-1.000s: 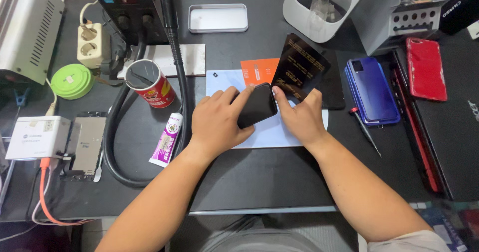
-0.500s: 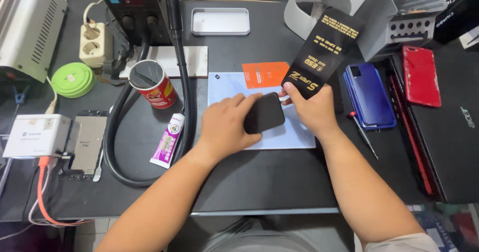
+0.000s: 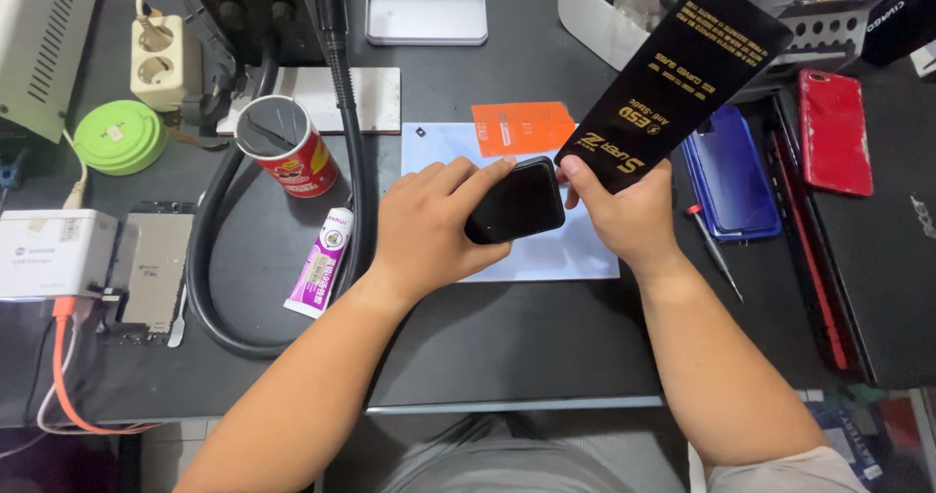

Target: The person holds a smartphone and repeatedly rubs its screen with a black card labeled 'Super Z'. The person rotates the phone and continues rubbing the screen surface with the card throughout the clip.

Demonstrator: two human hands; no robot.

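- Step in hand, by my read: the small black rounded-corner phone (image 3: 515, 200) is pinned down on the pale blue work mat (image 3: 546, 249) while a flat packet is lifted clear of it.
- Left hand (image 3: 429, 225): laid flat over the phone's left part, fingers (image 3: 468, 176) stretched and only loosely curled, pressing rather than gripping.
- Right hand (image 3: 629, 210): closed in a pinch on the lower end of the long black packet with gold print (image 3: 673, 74), thumb on its front; packet tilts up and away to the far right.
- Phone sits mid-counter on the mat, just near of the orange card (image 3: 523, 127).
- Next move likely calls for a steady left-hand hold and a clear spot for the packet.
- Around: red can (image 3: 288, 147) and white-pink glue tube (image 3: 320, 264) to the left, blue phone (image 3: 729, 176) and red phone (image 3: 836, 132) to the right, on the dark counter (image 3: 487, 347).
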